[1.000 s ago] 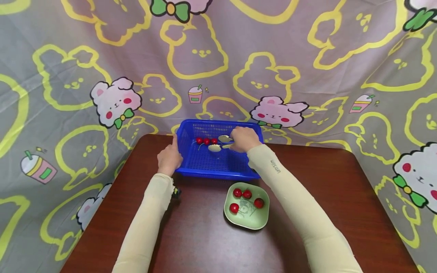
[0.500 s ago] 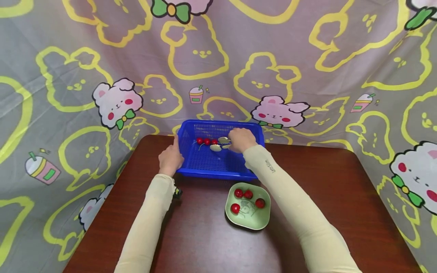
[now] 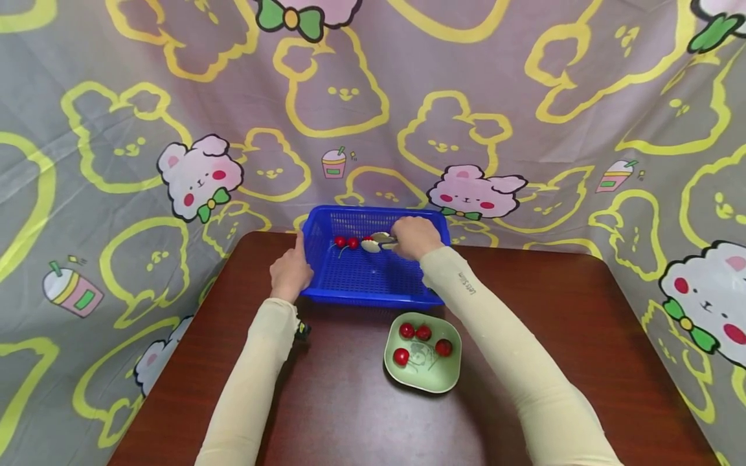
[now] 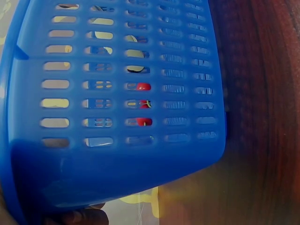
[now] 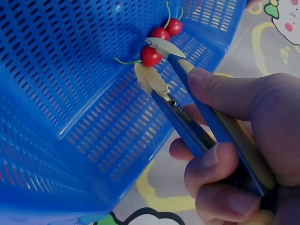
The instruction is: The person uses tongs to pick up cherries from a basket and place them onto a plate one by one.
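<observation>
Right hand (image 3: 416,236) grips tongs (image 5: 212,119) — scalloped cream tips (image 5: 151,79) — near red cherries (image 5: 150,56).

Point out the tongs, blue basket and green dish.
Tongs (image 5: 226,133), right wrist view: middle of one handle.
Blue basket (image 3: 368,278), head view: its bare floor.
Green dish (image 3: 428,377), head view: bare inside, near front rim.

Mid-frame, the right hand (image 3: 416,237) grips tongs (image 3: 382,237) over the blue basket (image 3: 361,278), tips right at the rightmost of three cherries (image 3: 353,243)! The left hand (image 3: 291,274) holds the left rim; lower centre, a dish (image 3: 424,375) carries four more cherries (image 3: 423,332).
</observation>
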A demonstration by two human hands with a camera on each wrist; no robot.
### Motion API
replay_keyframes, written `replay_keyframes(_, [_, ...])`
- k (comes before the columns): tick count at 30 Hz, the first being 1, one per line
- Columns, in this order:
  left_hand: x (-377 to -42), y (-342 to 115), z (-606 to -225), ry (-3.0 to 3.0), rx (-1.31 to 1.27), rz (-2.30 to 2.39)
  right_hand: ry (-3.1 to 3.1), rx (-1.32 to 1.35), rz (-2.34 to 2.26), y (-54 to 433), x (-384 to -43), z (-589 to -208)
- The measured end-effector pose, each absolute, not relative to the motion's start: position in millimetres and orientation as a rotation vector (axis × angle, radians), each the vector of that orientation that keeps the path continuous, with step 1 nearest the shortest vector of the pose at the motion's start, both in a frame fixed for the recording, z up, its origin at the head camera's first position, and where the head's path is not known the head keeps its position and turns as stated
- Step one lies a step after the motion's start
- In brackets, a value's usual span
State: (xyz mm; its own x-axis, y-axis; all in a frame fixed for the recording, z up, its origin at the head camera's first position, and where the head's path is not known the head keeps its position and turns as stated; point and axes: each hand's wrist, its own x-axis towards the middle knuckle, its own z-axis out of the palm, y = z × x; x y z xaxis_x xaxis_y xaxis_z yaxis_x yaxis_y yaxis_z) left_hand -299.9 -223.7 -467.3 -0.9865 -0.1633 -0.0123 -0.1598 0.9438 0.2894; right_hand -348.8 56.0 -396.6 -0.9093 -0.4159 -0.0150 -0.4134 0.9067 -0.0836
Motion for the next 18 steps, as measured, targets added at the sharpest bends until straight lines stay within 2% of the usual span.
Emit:
replay_keyframes(9, [-300.1,-223.4,-468.0,-3.065,0.249,-0.467,2.993,-0.698,-0.163,71.4,-347.9,-392.2])
replay_keyframes(18, [-301.2,-224.1,-468.8,-3.082,0.239,-0.452,2.96,-0.75,-0.232,95.7,-329.5,-382.3])
